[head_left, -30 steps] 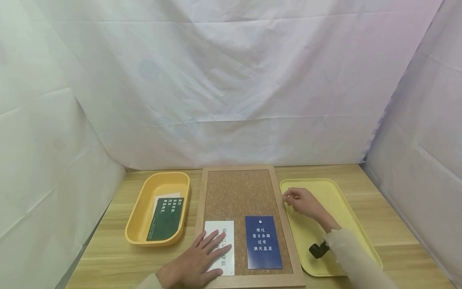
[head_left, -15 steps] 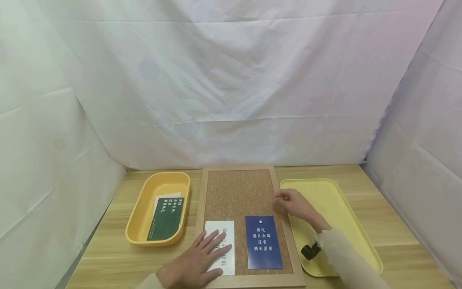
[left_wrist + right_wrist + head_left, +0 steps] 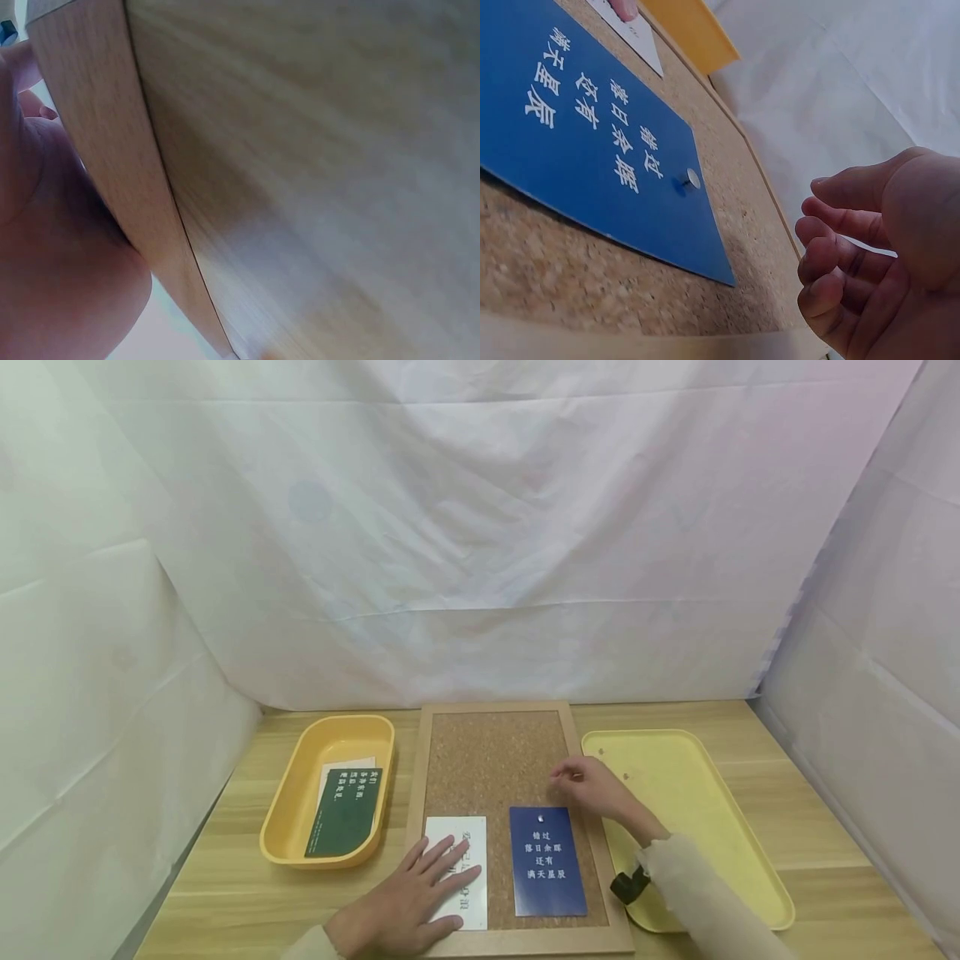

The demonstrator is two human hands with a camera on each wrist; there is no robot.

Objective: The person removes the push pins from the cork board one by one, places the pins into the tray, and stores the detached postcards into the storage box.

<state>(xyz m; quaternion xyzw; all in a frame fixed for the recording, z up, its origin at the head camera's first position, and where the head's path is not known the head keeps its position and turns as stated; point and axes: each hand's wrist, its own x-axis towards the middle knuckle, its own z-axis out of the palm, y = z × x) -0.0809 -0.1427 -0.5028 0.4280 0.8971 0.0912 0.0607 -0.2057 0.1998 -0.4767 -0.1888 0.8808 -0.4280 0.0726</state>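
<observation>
My left hand (image 3: pixel 408 902) lies with spread fingers on a white card (image 3: pixel 476 835), on the lower left of a wood-framed corkboard (image 3: pixel 495 760). Beside it is a blue card (image 3: pixel 550 893) with white writing; a silver thumbtack (image 3: pixel 541 819) stands in its top. Above the blue card and over the board's right frame is my right hand (image 3: pixel 600 793). Its thumb and index fingertips come close together and the other fingers curl in, as the right wrist view shows; whether something tiny is between them cannot be made out. The left wrist view has mostly frame and tabletop.
On the left stands an orange-yellow basin (image 3: pixel 281 827) with a green card (image 3: pixel 345 814) over a pale one. A yellow tray (image 3: pixel 697 810) lies to the right, with small tack-like specks (image 3: pixel 626 776) near its far left corner. White cloth (image 3: pixel 480 527) hangs behind and at the sides.
My right hand has moved left from over the yellow tray to the corkboard's right edge, fingers still gathered. The left hand and the cards have stayed in place.
</observation>
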